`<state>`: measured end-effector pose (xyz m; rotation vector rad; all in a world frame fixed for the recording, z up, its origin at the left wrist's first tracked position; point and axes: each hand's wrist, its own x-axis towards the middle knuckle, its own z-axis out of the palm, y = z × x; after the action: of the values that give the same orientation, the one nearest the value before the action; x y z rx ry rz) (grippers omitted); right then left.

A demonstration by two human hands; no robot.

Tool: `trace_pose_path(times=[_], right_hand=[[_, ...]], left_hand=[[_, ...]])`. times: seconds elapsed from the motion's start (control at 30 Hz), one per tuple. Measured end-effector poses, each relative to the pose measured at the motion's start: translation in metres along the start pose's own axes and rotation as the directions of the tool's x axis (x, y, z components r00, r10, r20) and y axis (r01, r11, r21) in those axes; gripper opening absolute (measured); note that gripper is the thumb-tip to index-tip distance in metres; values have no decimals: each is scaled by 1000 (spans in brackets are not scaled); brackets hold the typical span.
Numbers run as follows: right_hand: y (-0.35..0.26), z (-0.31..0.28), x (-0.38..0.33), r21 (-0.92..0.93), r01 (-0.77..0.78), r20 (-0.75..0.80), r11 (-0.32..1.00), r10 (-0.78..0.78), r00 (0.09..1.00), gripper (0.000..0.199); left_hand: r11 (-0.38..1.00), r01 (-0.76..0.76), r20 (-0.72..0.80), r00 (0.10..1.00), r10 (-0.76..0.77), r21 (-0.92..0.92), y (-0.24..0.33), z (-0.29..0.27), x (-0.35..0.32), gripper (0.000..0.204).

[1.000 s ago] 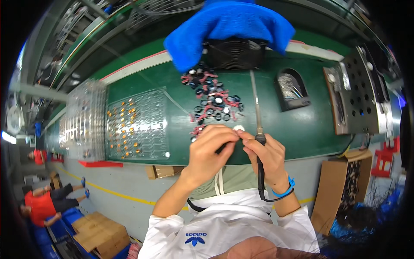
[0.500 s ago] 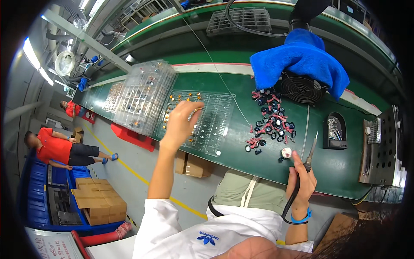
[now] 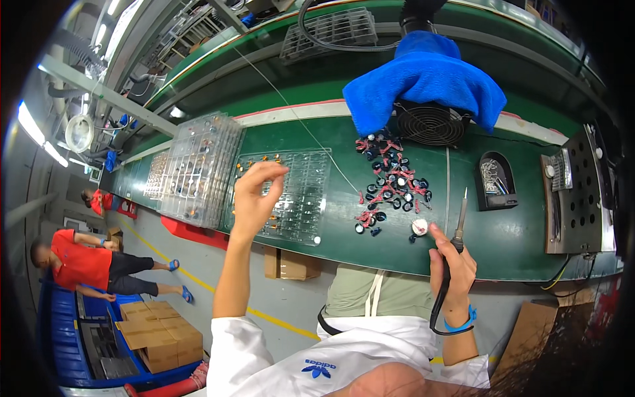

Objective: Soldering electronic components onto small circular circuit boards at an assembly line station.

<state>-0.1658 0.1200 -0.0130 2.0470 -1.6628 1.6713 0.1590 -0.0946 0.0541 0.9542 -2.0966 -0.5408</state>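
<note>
My left hand (image 3: 256,198) hovers over a clear compartment tray (image 3: 305,228), thumb and forefinger curled toward each other. Anything between those fingertips is too small to make out. Small orange-gold parts (image 3: 266,158) sit in the tray's left side and far edge. In my right hand (image 3: 456,271) is a soldering iron (image 3: 459,228), its tip pointing up and away from me and its black cord hanging by my wrist. Just left of my right fingertips lies a small round white piece (image 3: 419,227). Beyond it spreads a pile of small dark round parts with red wires (image 3: 397,182).
Stacked clear trays (image 3: 198,165) stand at the left. A black fan (image 3: 431,124) under a blue cloth (image 3: 423,86) is at the back. To the right are a black bin of small metal pieces (image 3: 496,182) and a metal box with holes (image 3: 581,198). A person in red (image 3: 83,258) stands far left.
The whole view has shifted, so the bench sits farther left in the picture. My left hand is still over the tray, slightly turned; my right hand keeps hold of the soldering iron.
</note>
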Motion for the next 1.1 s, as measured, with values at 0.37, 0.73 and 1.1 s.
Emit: trace_pose_path(times=[0.37, 0.73, 1.1], right_hand=[[1, -13, -7, 210, -17, -31, 977, 24, 999, 45], [12, -36, -30, 127, -2, -120, 992, 18, 993, 54], [10, -36, -25, 40, -39, -68, 998, 41, 997, 31]], left_hand=[[412, 270, 172, 950, -259, -870, 79, 99, -34, 16], [673, 208, 181, 977, -111, -710, 99, 146, -28, 19], [852, 92, 194, 981, 12, -516, 107, 163, -22, 19]])
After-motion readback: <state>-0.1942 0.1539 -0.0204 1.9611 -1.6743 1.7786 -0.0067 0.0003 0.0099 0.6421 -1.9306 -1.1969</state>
